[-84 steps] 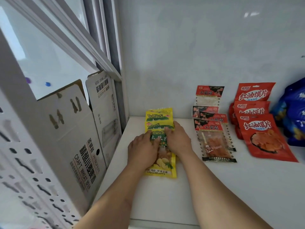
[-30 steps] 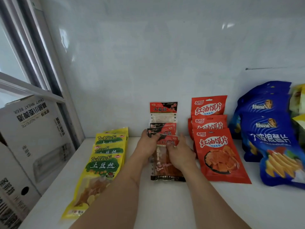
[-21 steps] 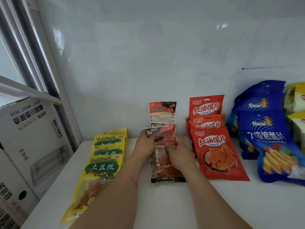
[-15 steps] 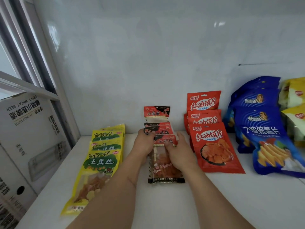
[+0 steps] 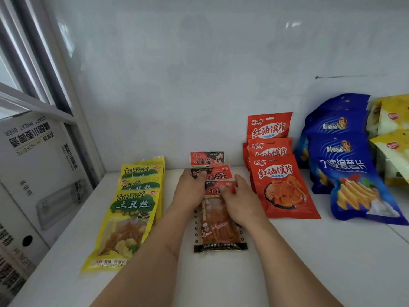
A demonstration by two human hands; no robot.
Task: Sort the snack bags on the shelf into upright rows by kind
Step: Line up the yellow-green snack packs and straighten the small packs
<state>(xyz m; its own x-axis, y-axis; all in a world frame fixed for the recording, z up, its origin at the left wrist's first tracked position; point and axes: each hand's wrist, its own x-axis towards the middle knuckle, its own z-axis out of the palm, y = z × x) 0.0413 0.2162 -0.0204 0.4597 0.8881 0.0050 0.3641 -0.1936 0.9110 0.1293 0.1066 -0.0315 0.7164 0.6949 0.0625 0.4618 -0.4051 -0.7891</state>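
Observation:
Five kinds of snack bags lie in overlapping rows on the white shelf (image 5: 287, 262), leaning back toward the wall. From the left there are yellow potato-strip bags (image 5: 130, 209), red-and-black gluten-strip bags (image 5: 218, 227), red chip bags (image 5: 281, 185), blue crisp bags (image 5: 354, 185) and yellow-white bags (image 5: 391, 134) at the right edge. My left hand (image 5: 191, 191) grips the left side of the gluten-strip row, thumb on the second bag's header. My right hand (image 5: 242, 202) lies over the right side of the front bag, thumb on its header and fingers fairly straight.
Cardboard boxes (image 5: 42, 165) with black print stand just left of the shelf, behind a grey window frame (image 5: 53, 69). The white back wall (image 5: 199, 85) rises right behind the rows. Bare shelf surface stretches in front of the bags.
Both hands left the yellow potato-strip row and moved right onto the gluten-strip row. Over the last second they have stayed there, shifting only slightly.

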